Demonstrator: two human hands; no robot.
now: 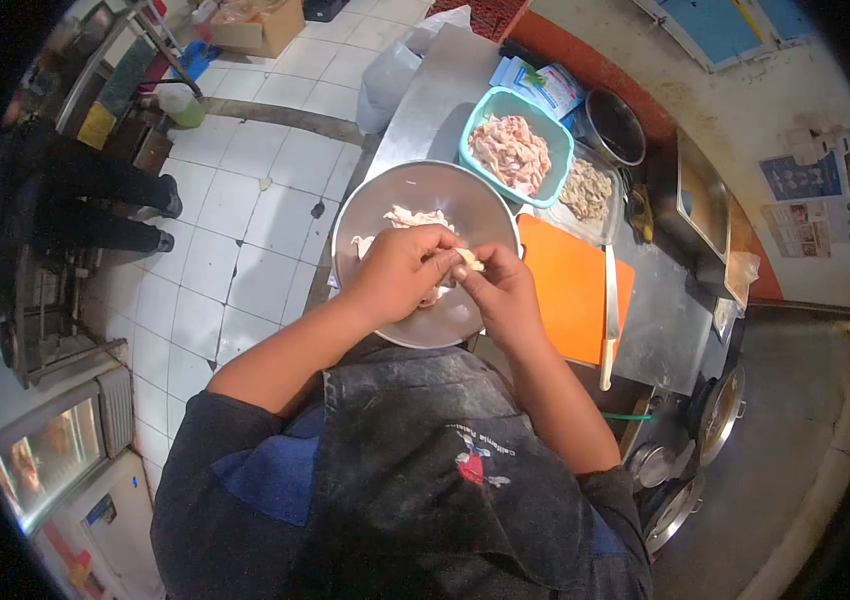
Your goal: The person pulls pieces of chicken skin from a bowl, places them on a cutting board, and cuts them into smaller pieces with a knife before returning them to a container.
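Note:
Over a large metal bowl point(375, 190), my left hand point(400, 268) and my right hand point(501, 290) meet with the fingertips pinched. Between them is a small pale, yellowish piece of raw meat point(472, 260). More pale raw meat pieces point(415, 216) lie inside the bowl, partly hidden under my left hand. Just beyond the bowl stands a turquoise tub point(477, 110) heaped with pink raw meat strips point(511, 150).
Right of the bowl lies an orange cutting board point(565, 300), with a long knife point(612, 300) along its right edge. A clear container point(585, 192) of greyish pieces and a dark bowl point(613, 125) stand behind. A person point(95, 195) is at the left.

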